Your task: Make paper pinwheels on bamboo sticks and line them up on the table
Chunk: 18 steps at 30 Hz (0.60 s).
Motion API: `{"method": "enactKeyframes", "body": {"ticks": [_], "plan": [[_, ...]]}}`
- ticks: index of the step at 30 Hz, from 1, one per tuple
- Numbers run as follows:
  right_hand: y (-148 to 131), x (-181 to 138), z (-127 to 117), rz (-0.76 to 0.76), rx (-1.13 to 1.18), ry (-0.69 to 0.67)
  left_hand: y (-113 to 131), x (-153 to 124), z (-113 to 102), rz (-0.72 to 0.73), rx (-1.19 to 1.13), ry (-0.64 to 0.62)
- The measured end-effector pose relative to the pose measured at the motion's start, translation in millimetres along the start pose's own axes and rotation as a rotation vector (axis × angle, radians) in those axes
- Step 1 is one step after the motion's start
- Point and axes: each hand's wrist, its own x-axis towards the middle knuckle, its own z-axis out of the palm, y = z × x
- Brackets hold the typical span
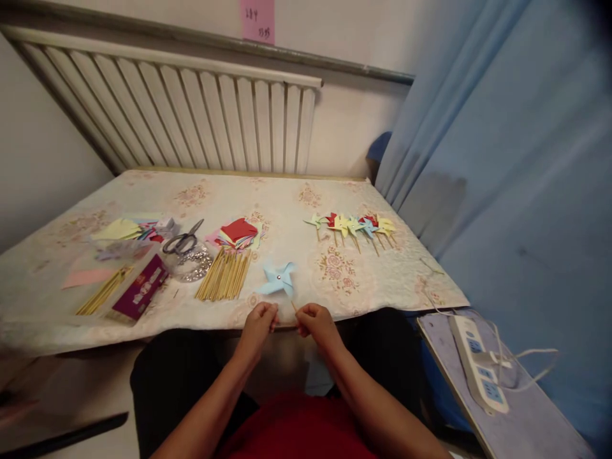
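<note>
Red shirt fills the bottom, and two bare arms reach out from it to the near edge of the table. Right hand pinches the thin stick of the blue pinwheel between bent fingers. Left hand sits just beside it, fingers curled in tight (I cannot tell if they grip anything). The blue pinwheel stands just above both hands, over the table edge. It has four pale blue folded points and a small shiny pin in the middle. A purple box lies flat on the left; what is inside is hidden. Near it are yellow sticks, scissors and coloured paper squares. A row of more pinwheels lies far to the right.
</note>
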Motion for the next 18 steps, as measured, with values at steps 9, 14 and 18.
{"method": "enactKeyframes", "body": {"ticks": [9, 14, 18], "plan": [[-5.5, 55.0, -33.2, -0.018, -0.049, 0.186, -14.2, 67.1, -7.6, 0.411, 1.11, 0.076], [-12.8, 94.4, -45.8, -0.073, -0.185, 0.304, -17.0, 78.1, -3.3, 0.506, 1.393, 0.124], [-16.2, 133.7, -48.0, -0.096, -0.297, 0.377, -20.6, 77.4, -3.5, 0.532, 1.422, 0.134]]}}
